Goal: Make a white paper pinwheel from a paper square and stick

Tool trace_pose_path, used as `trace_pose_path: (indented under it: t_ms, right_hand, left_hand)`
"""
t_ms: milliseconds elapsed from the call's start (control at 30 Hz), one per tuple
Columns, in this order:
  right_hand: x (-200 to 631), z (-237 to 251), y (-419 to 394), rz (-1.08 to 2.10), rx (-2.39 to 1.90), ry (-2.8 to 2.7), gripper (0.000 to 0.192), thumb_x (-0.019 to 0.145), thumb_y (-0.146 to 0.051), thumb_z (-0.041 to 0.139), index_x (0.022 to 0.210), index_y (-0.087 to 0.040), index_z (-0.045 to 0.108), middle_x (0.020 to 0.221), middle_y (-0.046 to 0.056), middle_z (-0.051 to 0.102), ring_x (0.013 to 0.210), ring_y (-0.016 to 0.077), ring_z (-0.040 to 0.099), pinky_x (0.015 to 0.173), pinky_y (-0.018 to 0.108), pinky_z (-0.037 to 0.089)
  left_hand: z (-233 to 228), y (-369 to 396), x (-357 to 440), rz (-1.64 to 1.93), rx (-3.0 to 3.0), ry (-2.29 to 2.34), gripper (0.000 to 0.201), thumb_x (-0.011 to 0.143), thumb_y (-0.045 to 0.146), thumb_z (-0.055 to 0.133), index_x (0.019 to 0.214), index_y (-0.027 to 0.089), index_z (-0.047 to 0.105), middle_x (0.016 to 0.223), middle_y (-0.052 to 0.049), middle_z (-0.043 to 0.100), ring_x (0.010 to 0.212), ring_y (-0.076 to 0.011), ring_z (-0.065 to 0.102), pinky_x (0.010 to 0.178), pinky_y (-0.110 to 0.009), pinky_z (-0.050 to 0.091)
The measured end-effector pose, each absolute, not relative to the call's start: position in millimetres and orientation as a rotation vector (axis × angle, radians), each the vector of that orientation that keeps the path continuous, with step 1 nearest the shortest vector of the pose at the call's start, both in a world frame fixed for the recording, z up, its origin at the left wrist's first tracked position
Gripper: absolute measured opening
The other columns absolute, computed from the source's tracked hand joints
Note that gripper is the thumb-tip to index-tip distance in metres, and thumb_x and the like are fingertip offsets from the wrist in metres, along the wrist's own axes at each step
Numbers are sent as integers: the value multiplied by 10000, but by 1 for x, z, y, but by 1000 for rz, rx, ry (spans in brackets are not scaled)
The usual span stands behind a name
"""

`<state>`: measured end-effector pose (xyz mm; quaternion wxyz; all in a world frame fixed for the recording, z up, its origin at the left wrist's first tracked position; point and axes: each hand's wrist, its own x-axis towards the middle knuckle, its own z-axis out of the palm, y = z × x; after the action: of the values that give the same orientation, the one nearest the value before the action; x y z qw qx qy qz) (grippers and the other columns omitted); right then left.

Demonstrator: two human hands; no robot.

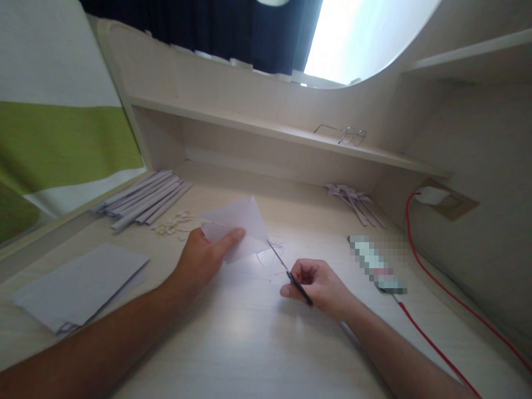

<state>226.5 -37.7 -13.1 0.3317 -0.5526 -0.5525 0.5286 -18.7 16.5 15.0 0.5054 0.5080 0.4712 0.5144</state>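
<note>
— Two hands are busy here. What does each one hold?

— The left hand (203,257) pinches a folded piece of white paper (239,227) and lifts it a little off the surface (249,332). The thumb lies on top of the paper. The right hand (318,285) is closed around small scissors (291,274). The thin blades point up at the bottom corner of the paper.

— Do the blades touch the paper?

— The tips are right at its edge. I cannot tell if they bite into it.

— How should the cut be done well?

— I think the paper has to stay stiff and still, so the left hand should hold it close to the cut. The fingers must keep away from the blades. Small snips work better than one big one. A thin paper bit (274,260) lies just under the blades.

— What else lies around?

— A row of rolled paper sticks (141,199) at the back left, tiny scraps (174,224) beside them, and a stack of sheets (78,288) near the left arm. More folded strips (353,199) lie at the back right. A red cable (436,282) runs along the right side. Glasses (344,134) rest on the shelf (257,127).
</note>
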Motion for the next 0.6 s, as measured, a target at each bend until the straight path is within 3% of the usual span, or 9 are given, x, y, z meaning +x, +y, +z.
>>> trace_pose_path:
  t_ms: [600]
  right_hand:
    - [228, -12, -37, 1356, -1467, -1481, 443, 645, -401, 907, 619, -188, 520, 480, -86, 470, 430, 60, 375, 415, 207, 227]
  left_hand:
    - [14, 18, -18, 1279, 1249, 1125, 332, 727, 441, 811, 901, 168, 741, 915, -76, 780, 806, -255, 693, 713, -325, 527]
